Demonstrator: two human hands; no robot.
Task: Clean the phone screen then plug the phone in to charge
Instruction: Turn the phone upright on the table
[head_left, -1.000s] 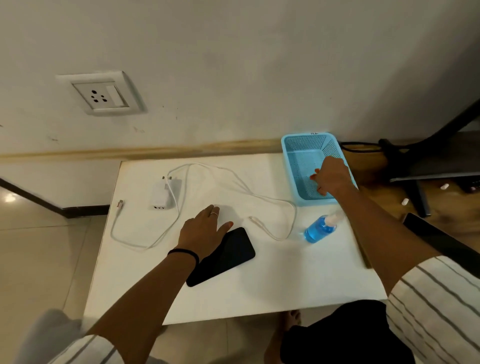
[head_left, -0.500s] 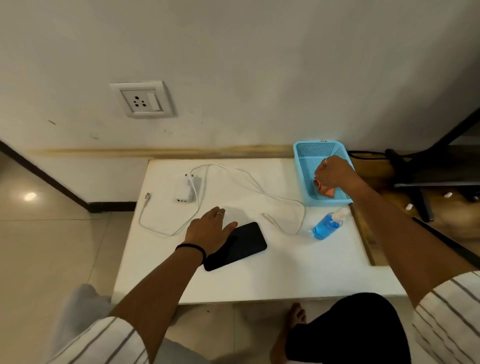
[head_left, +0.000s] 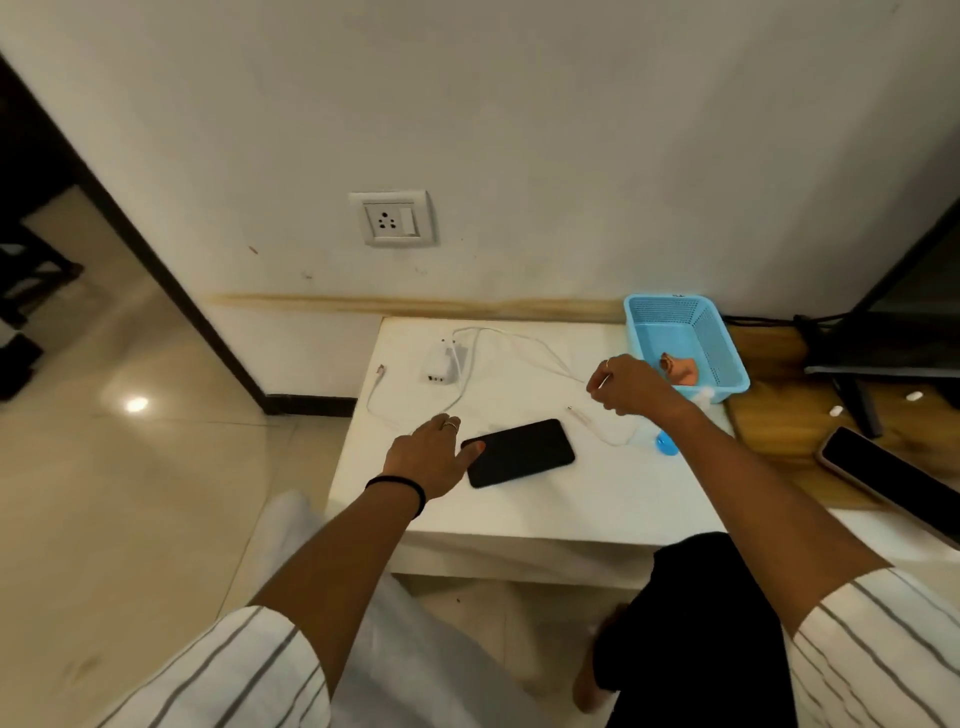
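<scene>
Left hand (head_left: 427, 457), lower centre of the frame: fingers straight and lying close together, palm down on the white table (head_left: 550, 504), thumb tip resting on the left end of the black phone (head_left: 519, 452). A black band (head_left: 399, 487) circles the wrist, and a ring shows on one finger.

Right hand (head_left: 631, 385), right of centre: raised above the table, fingers loosely curled toward the thumb. Whether anything is held between them cannot be told.

The phone lies flat, screen dark, at the middle of the table, its long axis tilted slightly up toward the right. Just right of it lies the free end of the white charging cable (head_left: 524, 345), which loops back across the table under the right hand to the white charger (head_left: 439, 361) at the upper left of the tabletop. A second cable end (head_left: 381, 370) lies near the table's left edge.

A blue spray bottle (head_left: 666, 443), mostly hidden behind the right forearm, stands just right of the cable end. Above it, at the table's upper right corner, a light blue basket (head_left: 719, 338) holds an orange cloth (head_left: 678, 368).

On the wall above the table, centre of the frame, sits a white socket (head_left: 390, 218) with its switch. A second dark phone (head_left: 883, 475) lies at the right edge of the frame, apart from the table.
</scene>
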